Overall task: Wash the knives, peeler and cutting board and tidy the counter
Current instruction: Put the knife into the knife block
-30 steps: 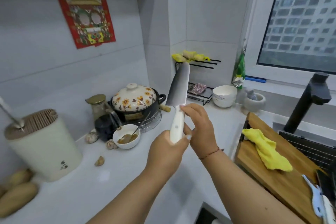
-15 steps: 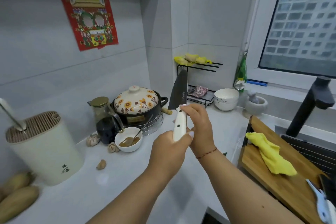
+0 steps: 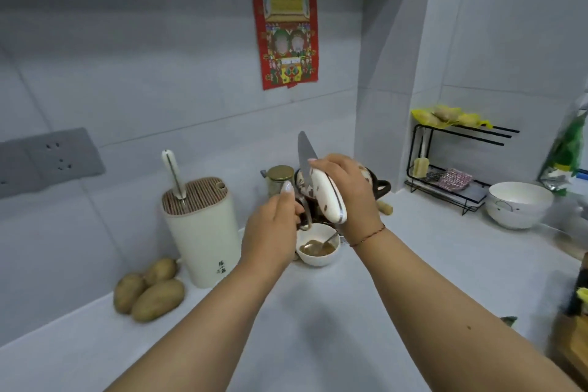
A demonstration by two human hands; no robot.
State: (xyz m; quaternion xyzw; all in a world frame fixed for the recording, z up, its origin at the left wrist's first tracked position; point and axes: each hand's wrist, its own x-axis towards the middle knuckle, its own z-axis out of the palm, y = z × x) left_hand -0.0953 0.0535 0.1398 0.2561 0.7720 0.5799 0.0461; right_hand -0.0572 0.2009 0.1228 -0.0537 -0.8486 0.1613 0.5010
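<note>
A knife with a white handle and a grey blade points upward above the counter; my right hand grips its handle. My left hand hovers just left of the handle, thumb raised, nothing seen in it. To the left stands a cream knife block with one white-handled tool stuck in its top. A corner of the wooden cutting board shows at the right edge. No peeler is visible.
Three potatoes lie beside the block. A small bowl of brown sauce, a jar and a floral pot sit behind my hands. A wire rack and a white bowl stand at the right.
The view has swung left toward the knife block. The knife passed from my left hand's grip to my right hand, and the handle end now tilts toward me.
</note>
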